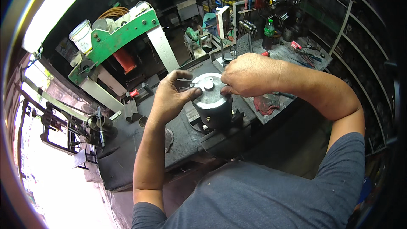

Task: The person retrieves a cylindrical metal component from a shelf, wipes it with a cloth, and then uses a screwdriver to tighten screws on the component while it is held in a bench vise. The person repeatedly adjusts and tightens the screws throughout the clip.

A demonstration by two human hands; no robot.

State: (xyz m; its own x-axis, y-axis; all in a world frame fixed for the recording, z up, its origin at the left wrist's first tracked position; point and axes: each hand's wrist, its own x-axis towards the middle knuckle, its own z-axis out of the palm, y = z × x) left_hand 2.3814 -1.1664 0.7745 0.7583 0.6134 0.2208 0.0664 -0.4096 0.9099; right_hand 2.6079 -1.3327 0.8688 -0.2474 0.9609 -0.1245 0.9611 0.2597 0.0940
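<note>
A dark metal cylinder (214, 118), which looks like an electric motor housing, stands upright on the workbench. On its top lies a round silver metal end cap (210, 99) with a raised boss at the centre. My left hand (169, 97) grips the cap's left edge, its thumb on the top face and its fingers curved round the far side. From the right, my right hand (250, 76) is closed at the opposite edge with the thumb against the rim. Most of its fingertips are hidden. Metal parts resembling a vise (194, 118) sit beside the cylinder's base.
To the left stands a green and white metal frame (123, 36) bearing a white bucket (80, 34). On the side bench at right are a green-capped bottle (269, 32), a reddish rag (267, 104) and several tools. Dark shelves (360, 38) line the right.
</note>
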